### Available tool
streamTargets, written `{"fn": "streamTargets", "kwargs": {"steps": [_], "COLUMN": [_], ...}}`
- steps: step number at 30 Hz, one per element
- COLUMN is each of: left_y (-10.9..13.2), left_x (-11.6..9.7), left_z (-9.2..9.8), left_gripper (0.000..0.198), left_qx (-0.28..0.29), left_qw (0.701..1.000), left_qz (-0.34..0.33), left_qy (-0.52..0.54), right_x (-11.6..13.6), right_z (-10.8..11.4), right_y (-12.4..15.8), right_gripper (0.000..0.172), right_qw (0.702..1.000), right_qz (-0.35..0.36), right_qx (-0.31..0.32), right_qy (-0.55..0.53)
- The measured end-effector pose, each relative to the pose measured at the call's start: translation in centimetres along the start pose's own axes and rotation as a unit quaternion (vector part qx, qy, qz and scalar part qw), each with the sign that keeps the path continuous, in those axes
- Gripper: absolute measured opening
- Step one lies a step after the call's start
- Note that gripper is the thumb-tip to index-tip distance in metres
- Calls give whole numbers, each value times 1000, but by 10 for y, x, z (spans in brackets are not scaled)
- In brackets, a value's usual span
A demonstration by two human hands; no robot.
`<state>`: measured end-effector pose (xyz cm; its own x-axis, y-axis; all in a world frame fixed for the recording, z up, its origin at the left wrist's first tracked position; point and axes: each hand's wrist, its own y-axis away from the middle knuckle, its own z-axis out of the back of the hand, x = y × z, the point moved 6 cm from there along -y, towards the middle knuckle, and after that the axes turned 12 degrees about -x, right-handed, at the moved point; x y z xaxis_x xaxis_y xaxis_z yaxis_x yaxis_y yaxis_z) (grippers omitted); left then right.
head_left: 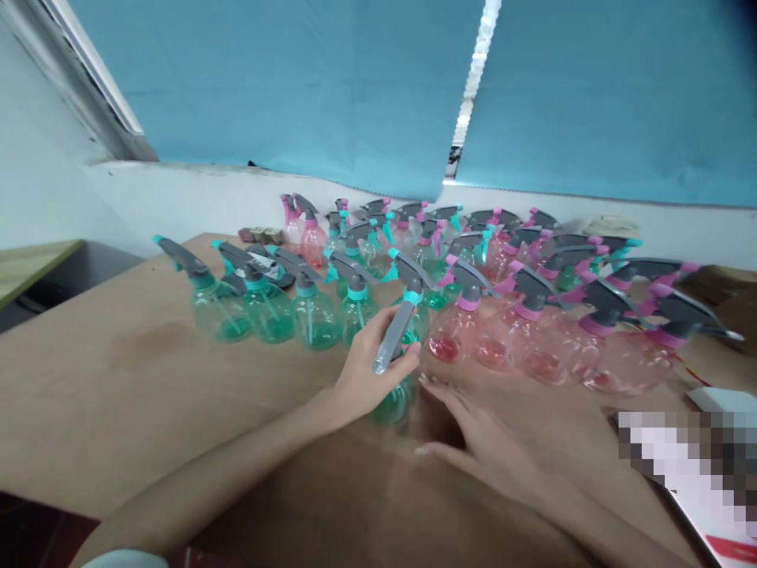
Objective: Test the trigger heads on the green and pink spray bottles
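Note:
My left hand (378, 355) is wrapped around the neck of a green spray bottle (391, 404), which stands in front of the rows near the middle of the table. Its grey trigger lever (395, 335) points toward me. To the right of that bottle, my right hand (467, 430) is open, fingers spread, with the fingertips close to the bottle's side. Behind my hands stand clear green spray bottles (318, 322) with turquoise collars on the left. Clear pink spray bottles (454, 330) with pink collars stand on the right.
Further rows of spray bottles reach back to the white wall (206, 189) below blue window coverings (284, 87). A dark item in plastic (266, 268) lies behind the green bottles. At the right are a white box (725, 406), a red wire (691, 371) and a partly blurred-out flat object.

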<state>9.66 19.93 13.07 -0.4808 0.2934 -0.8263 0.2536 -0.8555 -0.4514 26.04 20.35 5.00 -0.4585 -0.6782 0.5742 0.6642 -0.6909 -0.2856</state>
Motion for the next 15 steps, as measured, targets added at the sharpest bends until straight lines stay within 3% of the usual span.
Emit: {"fn": "streamTargets", "kwargs": {"steps": [8, 15], "left_y": [10, 38], "left_x": [-1, 2], "left_z": [13, 56], "left_gripper": [42, 71], "left_qx": [-9, -26], "left_qw": [1000, 997], "left_qz": [-3, -11], "left_qy": [11, -66], "right_x": [38, 65], "right_z": [-13, -37], "right_y": [-26, -38], "right_gripper": [78, 69], "right_qw": [993, 995], "right_qz": [-65, -35], "right_qx": [-58, -52], "right_qy": [-74, -75]}}
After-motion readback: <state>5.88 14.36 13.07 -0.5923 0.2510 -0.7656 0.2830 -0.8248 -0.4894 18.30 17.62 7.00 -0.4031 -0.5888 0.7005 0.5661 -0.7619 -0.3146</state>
